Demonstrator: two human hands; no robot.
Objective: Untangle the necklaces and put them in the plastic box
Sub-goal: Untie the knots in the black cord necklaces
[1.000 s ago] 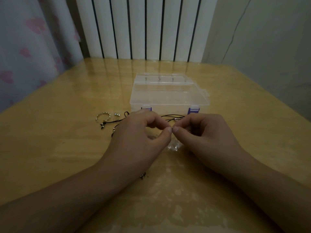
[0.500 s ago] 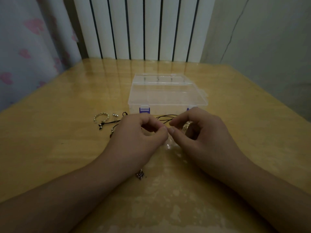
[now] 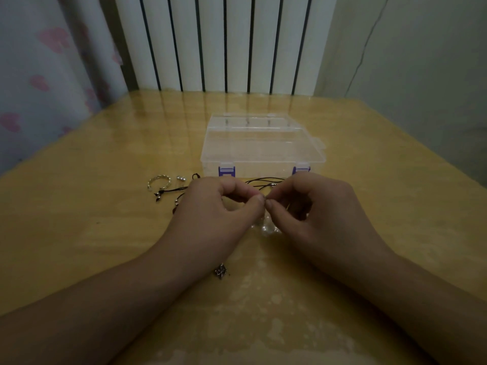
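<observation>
Toward the left edge of the table [image 3: 79, 233] lie a silver ring [image 3: 159, 182], small beads [image 3: 180, 178] and a black cord [image 3: 174, 191] running under the left hand [image 3: 210, 214]. That hand's grip is curled, thumb and forefinger pinching something tiny, too small to tell, just where the right hand [image 3: 316, 214] pinches too. More necklaces [image 3: 263, 181] on cord show between the hands and the plastic box [image 3: 261, 146], which sits closed toward the far edge. A metal pendant [image 3: 220, 271] rests beside the left wrist.

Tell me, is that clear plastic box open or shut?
Shut: the plastic box has its lid lying flat, with both purple latches down.
</observation>
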